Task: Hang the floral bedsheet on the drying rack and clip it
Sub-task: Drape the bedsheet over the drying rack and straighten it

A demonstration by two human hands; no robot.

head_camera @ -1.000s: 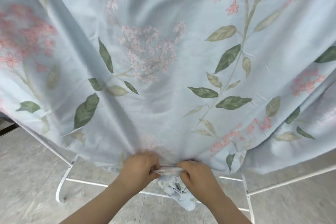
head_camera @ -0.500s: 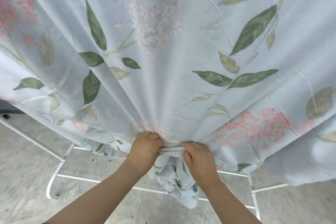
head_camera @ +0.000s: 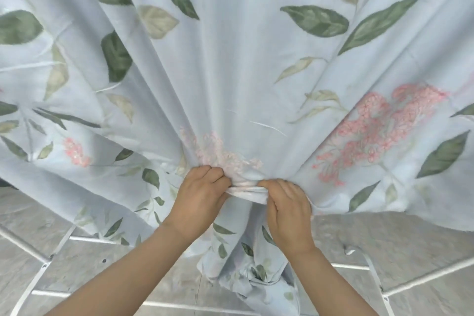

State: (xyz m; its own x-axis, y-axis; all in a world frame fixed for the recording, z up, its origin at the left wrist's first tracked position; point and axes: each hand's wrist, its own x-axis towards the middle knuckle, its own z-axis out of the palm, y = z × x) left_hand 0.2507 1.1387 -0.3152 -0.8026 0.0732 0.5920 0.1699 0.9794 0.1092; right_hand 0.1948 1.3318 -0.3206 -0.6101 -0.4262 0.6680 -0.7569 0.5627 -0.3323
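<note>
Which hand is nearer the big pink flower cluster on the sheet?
Right. The right hand grips the bedsheet just below-left of the pink flower cluster; the left hand grips it farther left.

A pale blue cotton bedsheet (head_camera: 243, 72) printed with dark green and faded olive leaves and clusters of small coral-pink blossoms hangs over a thin white metal drying rack frame (head_camera: 33, 287), above a floor of mottled grey stone-look tiles (head_camera: 410, 244).

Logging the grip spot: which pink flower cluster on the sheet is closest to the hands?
The pale central cluster, just above the left hand and right hand; the bright right cluster and small left cluster lie farther.
</note>
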